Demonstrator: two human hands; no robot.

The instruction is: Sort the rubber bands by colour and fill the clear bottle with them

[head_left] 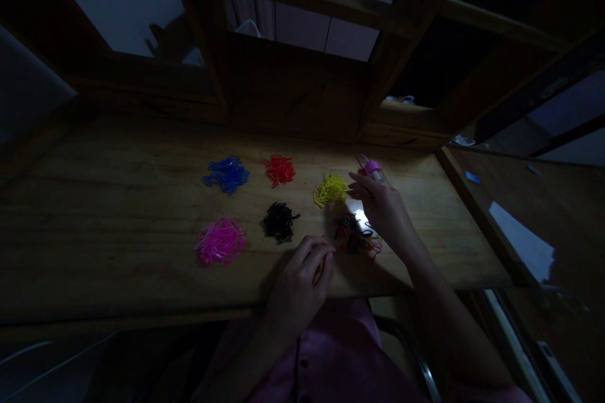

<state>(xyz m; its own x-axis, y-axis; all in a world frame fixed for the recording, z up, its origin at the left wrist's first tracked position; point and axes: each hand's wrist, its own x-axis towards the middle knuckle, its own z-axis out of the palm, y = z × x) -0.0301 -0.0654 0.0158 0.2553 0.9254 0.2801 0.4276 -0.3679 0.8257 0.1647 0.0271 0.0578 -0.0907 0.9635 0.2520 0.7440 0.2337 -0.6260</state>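
Observation:
Small rubber bands lie sorted by colour in loose piles on a wooden desk. My right hand (382,206) reaches over the right edge of the yellow rubber bands (331,190), its fingers stretched out and apart; its thumb is hidden. My left hand (305,267) is closed in a pinch beside the mixed-colour rubber bands (352,234), and whatever its fingertips hold is too small and dark to make out. Black rubber bands (280,222) sit left of that hand. Farther off are red (280,170), blue (227,174) and pink rubber bands (220,241).
Behind my right hand lies a pink-capped object with a strap (372,167), perhaps a small flashlight; a bright patch of light falls by the mixed pile. Wooden shelving (297,91) rises at the desk's back. White papers (520,240) lie on a surface to the right.

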